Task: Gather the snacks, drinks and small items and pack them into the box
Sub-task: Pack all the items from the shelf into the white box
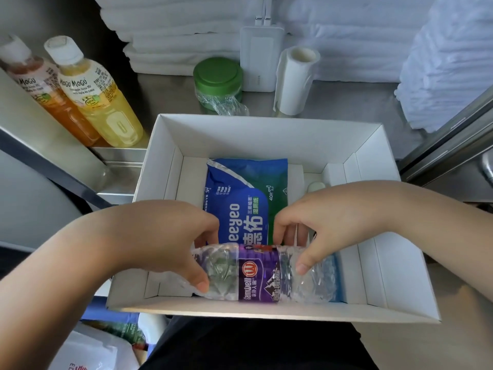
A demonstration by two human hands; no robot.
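A clear water bottle (pixel 257 273) with a purple label lies on its side inside the white box (pixel 397 263), along the near wall. My left hand (pixel 160 241) grips its left end and my right hand (pixel 333 222) grips its right end, thumbs on the near side. Behind the bottle a blue and green pack of wet wipes (pixel 245 198) lies flat on the box floor. A small pale item (pixel 316 186) sits in the box beyond my right hand.
Two Mogu Mogu juice bottles, one orange (pixel 45 94) and one yellow (pixel 98 94), lean at the left. Behind the box stand a green-lidded jar (pixel 217 78), a white power bank (pixel 261 57) and a paper roll (pixel 294 78). Folded white towels (pixel 186 28) fill the back.
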